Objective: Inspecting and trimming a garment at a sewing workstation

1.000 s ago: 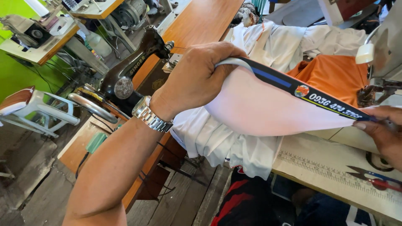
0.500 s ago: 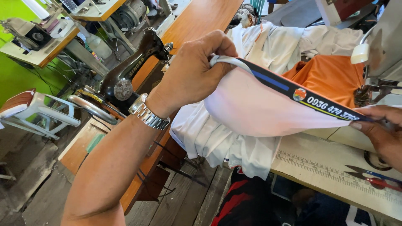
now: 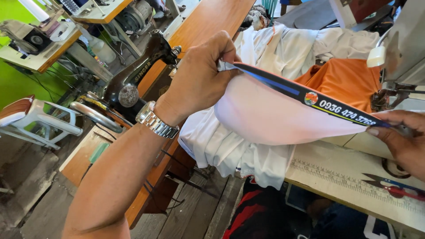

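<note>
A white garment (image 3: 265, 119) with a dark printed hem band (image 3: 310, 95) is held taut between 2 hands above the sewing table (image 3: 336, 177). The left hand (image 3: 199, 75), a metal watch (image 3: 157, 123) at its wrist, is closed on the band's left end. The right hand (image 3: 400, 139) pinches the right end beside the grey sewing machine (image 3: 403, 57). An orange cloth (image 3: 349, 82) lies behind.

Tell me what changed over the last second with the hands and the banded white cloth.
The left hand turned and gathered the dark printed band tighter into its fist, drawing that end slightly up and right. The white cloth stays stretched between both hands. The right hand still pins the band's far end by the sewing machine; the orange fabric has not moved.
</note>
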